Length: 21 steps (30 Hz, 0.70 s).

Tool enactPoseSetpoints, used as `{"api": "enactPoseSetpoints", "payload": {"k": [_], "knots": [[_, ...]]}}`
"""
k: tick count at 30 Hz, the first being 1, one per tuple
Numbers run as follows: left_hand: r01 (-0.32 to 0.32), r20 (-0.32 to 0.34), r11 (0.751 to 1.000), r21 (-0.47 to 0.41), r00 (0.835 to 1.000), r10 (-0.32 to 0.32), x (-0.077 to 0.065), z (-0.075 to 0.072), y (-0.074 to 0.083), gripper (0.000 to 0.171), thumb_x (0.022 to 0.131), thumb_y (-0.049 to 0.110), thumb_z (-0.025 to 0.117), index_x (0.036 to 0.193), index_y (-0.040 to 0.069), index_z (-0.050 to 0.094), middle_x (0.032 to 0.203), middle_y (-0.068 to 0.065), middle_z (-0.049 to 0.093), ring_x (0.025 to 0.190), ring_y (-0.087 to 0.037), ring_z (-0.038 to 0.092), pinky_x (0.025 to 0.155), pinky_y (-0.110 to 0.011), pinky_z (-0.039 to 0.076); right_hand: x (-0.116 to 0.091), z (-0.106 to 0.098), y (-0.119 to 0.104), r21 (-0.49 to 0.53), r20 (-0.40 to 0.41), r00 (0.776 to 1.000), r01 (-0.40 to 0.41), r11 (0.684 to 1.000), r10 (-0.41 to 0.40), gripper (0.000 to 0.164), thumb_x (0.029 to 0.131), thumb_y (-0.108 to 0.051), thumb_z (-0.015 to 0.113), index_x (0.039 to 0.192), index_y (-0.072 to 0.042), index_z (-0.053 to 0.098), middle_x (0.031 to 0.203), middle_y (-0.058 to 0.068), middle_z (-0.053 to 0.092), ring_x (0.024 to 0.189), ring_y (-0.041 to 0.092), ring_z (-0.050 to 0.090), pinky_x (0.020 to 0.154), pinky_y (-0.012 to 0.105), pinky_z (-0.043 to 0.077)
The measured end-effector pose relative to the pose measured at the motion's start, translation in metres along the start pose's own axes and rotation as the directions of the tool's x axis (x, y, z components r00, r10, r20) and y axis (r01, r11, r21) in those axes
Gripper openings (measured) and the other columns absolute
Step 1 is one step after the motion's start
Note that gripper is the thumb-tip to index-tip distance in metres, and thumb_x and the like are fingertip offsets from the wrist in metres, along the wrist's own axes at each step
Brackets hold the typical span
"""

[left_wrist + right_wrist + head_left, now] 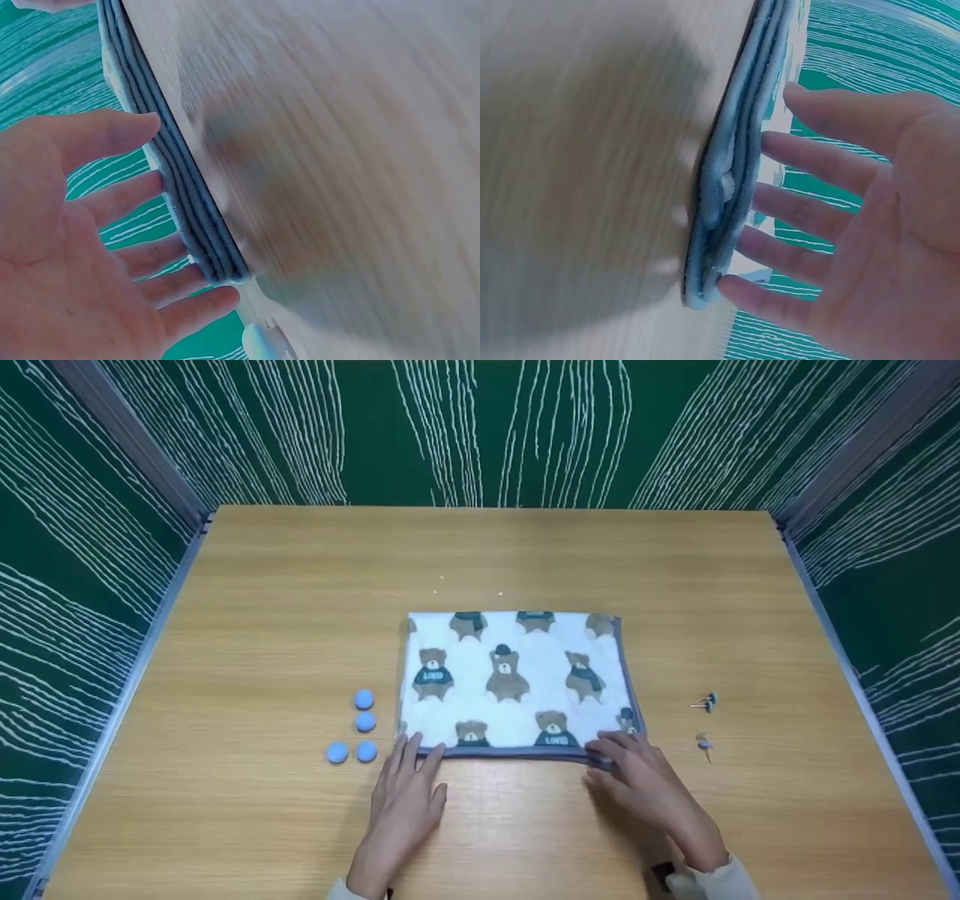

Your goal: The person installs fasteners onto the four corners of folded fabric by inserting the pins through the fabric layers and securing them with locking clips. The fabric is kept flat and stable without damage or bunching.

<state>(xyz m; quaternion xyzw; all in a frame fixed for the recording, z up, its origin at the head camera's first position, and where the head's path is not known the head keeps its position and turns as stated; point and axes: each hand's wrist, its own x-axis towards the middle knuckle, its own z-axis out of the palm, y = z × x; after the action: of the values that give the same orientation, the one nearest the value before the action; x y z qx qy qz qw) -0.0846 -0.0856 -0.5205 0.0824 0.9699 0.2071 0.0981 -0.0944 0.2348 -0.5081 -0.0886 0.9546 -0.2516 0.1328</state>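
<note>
- While the folded white bear-print cloth (pixel 507 679) with grey-blue edging lies on the light wooden table (pixel 285 577), I'm probably squaring it up.
- Left hand (pixel 405 802), right hand (pixel 651 789): fingers loosely extended at its near corners.
- Next move likely wants gentle pressing where right-side layers gape.

Pale sleeve cuffs (pixel 718 883), small black wrist piece (pixel 663 875), bare fingers (pixel 124 196)

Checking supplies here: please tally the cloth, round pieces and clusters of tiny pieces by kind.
Folded white bear-print cloth with grey-blue edging: 1
Round light-blue pieces: 4
Small blue-and-metallic clusters: 2
Total: 7
</note>
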Motion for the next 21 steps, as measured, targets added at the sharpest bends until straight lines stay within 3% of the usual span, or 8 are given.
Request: {"api": "enactPoseSetpoints", "payload": {"k": [10, 14, 17, 21], "knots": [[-0.008, -0.014, 1.000, 0.026, 1.000, 0.008, -0.005, -0.006, 0.003, 0.046, 0.088, 0.019, 0.062, 0.132, 0.009, 0.055, 0.144, -0.022, 0.036, 0.137, -0.042, 0.022, 0.109, -0.059, 0.020, -0.005, 0.001, 0.007, 0.062, -0.019, 1.000, 0.010, 0.998, -0.009, 0.036, 0.090, -0.027, 0.065, 0.123, -0.012, 0.062, 0.135, 0.013, 0.050, 0.126, 0.035, 0.041, 0.101, 0.057, 0.034], [-0.038, -0.072, 0.999, 0.025, 0.997, 0.039, -0.003, -0.009, 0.009, 0.041, 0.087, 0.018, 0.064, 0.126, 0.005, 0.059, 0.138, -0.024, 0.041, 0.133, -0.043, 0.029, 0.108, -0.058, 0.021, -0.010, -0.007, 0.012, 0.116, -0.038, 0.999, 0.002, 0.993, 0.002, 0.032, 0.091, -0.023, 0.064, 0.121, -0.012, 0.062, 0.135, 0.014, 0.048, 0.127, 0.035, 0.040, 0.101, 0.057, 0.035], [-0.087, -0.104, 0.996, 0.007, 0.991, 0.088, 0.001, -0.009, 0.020, 0.037, 0.087, 0.016, 0.064, 0.121, 0.003, 0.061, 0.134, -0.023, 0.044, 0.130, -0.041, 0.033, 0.109, -0.055, 0.022, -0.016, -0.016, 0.019, 0.125, -0.070, 0.997, -0.023, 0.992, 0.032, 0.033, 0.090, -0.020, 0.065, 0.121, -0.010, 0.062, 0.136, 0.018, 0.045, 0.127, 0.038, 0.038, 0.099, 0.059, 0.035], [-0.204, -0.062, 0.979, -0.022, 0.977, 0.203, 0.010, -0.007, 0.036, 0.035, 0.089, 0.015, 0.061, 0.122, 0.004, 0.061, 0.135, -0.017, 0.044, 0.131, -0.036, 0.035, 0.110, -0.052, 0.024, -0.025, -0.026, 0.031, 0.093, -0.158, 0.985, -0.047, 0.995, 0.062, 0.035, 0.089, -0.016, 0.066, 0.122, -0.006, 0.061, 0.131, 0.024, 0.043, 0.120, 0.043, 0.040, 0.091, 0.063, 0.040]]}}
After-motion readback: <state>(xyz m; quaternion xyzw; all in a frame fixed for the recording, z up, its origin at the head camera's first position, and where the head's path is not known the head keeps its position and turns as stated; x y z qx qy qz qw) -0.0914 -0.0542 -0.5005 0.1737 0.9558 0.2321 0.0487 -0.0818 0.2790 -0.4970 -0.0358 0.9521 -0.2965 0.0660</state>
